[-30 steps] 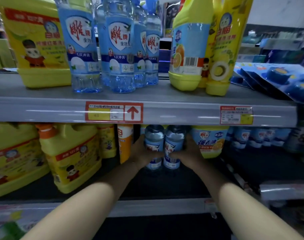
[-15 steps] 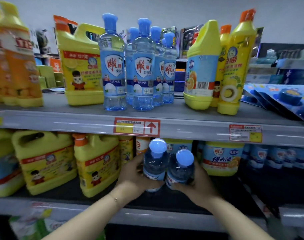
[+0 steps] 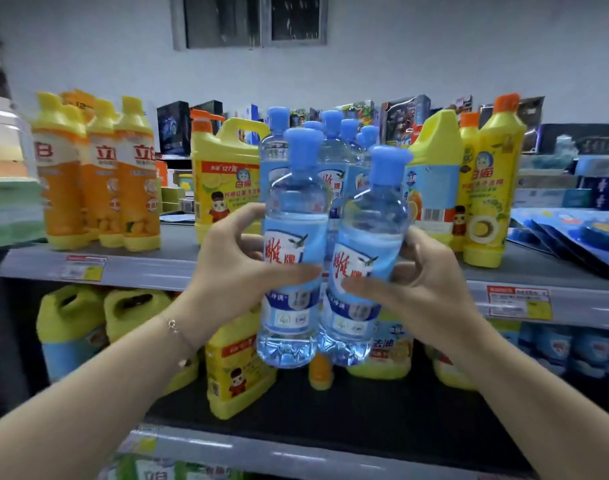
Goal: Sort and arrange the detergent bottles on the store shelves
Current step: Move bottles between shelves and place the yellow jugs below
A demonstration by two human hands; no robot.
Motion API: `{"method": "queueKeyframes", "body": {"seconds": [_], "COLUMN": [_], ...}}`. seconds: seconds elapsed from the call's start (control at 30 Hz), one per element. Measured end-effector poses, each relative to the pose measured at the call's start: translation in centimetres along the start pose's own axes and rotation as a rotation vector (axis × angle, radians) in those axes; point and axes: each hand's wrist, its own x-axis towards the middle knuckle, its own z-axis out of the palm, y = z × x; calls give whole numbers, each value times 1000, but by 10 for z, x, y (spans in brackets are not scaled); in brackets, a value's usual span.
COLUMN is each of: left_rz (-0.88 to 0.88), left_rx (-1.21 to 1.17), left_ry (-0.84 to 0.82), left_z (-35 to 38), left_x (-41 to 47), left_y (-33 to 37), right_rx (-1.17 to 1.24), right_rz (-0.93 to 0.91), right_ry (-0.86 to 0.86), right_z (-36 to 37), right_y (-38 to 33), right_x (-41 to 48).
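Two clear blue detergent bottles with blue caps are held upright and side by side in front of the upper shelf (image 3: 178,268). My left hand (image 3: 233,268) grips the left bottle (image 3: 291,216) around its label. My right hand (image 3: 424,275) grips the right bottle (image 3: 369,237) the same way. Their bases hang below the upper shelf's edge, in front of the lower shelf (image 3: 331,410). Behind them on the upper shelf stands a cluster of several matching blue bottles (image 3: 334,140), partly hidden.
On the upper shelf stand orange bottles (image 3: 102,188) at left, a yellow jug (image 3: 227,178), and yellow bottles (image 3: 490,181) at right, with flat blue packs (image 3: 573,233) beyond. Yellow jugs (image 3: 237,372) fill the lower shelf.
Both hands have pulled the two blue bottles out of the lower shelf and raised them to the level of the upper shelf. The view has tilted upward.
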Motion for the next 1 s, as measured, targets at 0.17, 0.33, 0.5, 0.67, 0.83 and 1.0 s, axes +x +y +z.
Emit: {"method": "queueKeyframes", "body": {"seconds": [0.17, 0.33, 0.5, 0.67, 0.83, 1.0], "left_rz": [44, 75, 49, 34, 132, 207], "left_rx": [-26, 146, 232, 315, 500, 506], "left_ry": [179, 323, 335, 318, 312, 288], "left_z": [-6, 5, 24, 37, 40, 36], "left_x": [52, 96, 111, 124, 125, 119], "left_y": [28, 25, 8, -14, -29, -32], "right_rx": [-107, -347, -559, -725, -810, -835], "right_rz": [-58, 6, 142, 177, 127, 10], "right_ry": [289, 395, 338, 306, 293, 433], "right_z": [-11, -16, -5, -2, -1, 5], "right_y": [-31, -27, 1, 24, 30, 31], "right_x": [58, 117, 133, 135, 133, 127]}}
